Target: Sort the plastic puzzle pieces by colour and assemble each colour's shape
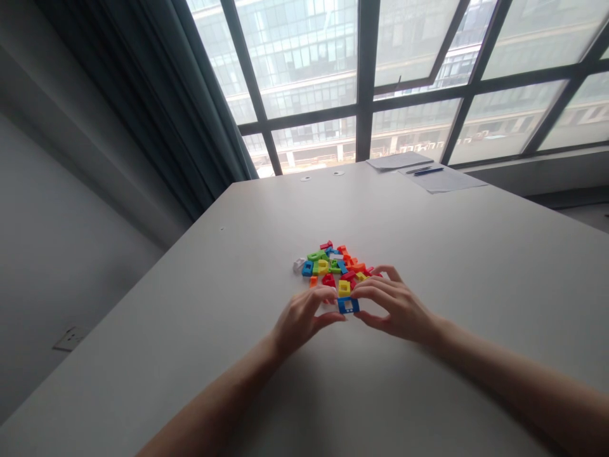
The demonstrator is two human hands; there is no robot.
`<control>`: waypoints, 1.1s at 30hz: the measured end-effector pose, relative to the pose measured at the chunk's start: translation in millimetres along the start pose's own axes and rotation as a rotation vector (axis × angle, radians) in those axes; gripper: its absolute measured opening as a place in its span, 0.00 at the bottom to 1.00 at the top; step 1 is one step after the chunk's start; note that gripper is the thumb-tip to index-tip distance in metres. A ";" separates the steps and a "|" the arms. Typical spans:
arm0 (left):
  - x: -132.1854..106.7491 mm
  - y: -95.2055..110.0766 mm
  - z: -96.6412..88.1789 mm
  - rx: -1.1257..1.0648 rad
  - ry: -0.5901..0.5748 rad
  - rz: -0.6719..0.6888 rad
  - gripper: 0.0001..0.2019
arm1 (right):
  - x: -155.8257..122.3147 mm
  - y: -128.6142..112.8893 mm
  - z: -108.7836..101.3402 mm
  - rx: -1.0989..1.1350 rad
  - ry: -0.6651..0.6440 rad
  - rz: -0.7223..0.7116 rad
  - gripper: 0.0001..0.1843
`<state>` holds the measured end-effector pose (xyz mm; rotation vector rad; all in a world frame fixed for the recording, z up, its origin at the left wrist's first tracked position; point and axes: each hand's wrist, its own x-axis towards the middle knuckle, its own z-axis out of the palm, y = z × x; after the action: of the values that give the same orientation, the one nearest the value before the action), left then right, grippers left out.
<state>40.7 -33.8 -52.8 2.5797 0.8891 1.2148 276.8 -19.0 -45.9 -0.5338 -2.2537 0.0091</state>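
Between my two hands is a blue plastic building block (348,305) with a pale opening in its middle. My left hand (304,315) grips its left side, thumb below and fingers curled above. On the opposite side my right hand (397,306) pinches it between thumb and fingertips. Just above the blue block shows a yellow block (344,288); whether the two are joined I cannot tell. Behind my fingers lies a loose pile of small blocks in green (315,256), orange, red, blue and white, partly covered by my right fingers.
The white table (228,266) stretches out to a large window. Sheets of paper (447,181) with a dark blue pen (428,171) lie at the far right. A dark curtain (190,108) hangs at the left, beside a wall with a socket (69,339).
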 end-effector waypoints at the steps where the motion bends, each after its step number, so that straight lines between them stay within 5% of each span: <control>1: -0.2 -1.2 -1.2 0.020 0.001 -0.005 0.13 | 0.4 1.7 -1.8 -0.008 0.005 0.008 0.15; 5: -0.8 -6.5 -6.6 0.097 0.060 -0.033 0.08 | 5.2 15.7 -19.0 -0.082 0.055 0.099 0.11; 13: 2.9 -13.5 -10.4 0.336 0.091 -0.151 0.07 | -5.2 82.6 -63.8 -0.159 0.379 0.655 0.20; 19: 3.1 -19.9 -6.3 0.394 -0.010 -0.339 0.12 | -44.9 125.4 -58.4 -0.079 0.169 0.948 0.25; 25: 1.6 -23.3 -4.8 0.357 -0.023 -0.399 0.15 | -48.7 130.9 -57.1 -0.211 0.042 1.074 0.18; 33: 3.3 -25.5 -3.0 0.379 -0.081 -0.476 0.15 | -55.2 134.4 -50.9 -0.432 0.021 1.005 0.19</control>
<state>28.7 -11.6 -58.1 2.4259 1.7288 0.8648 396.0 74.2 -74.3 -1.8227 -1.7388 0.0252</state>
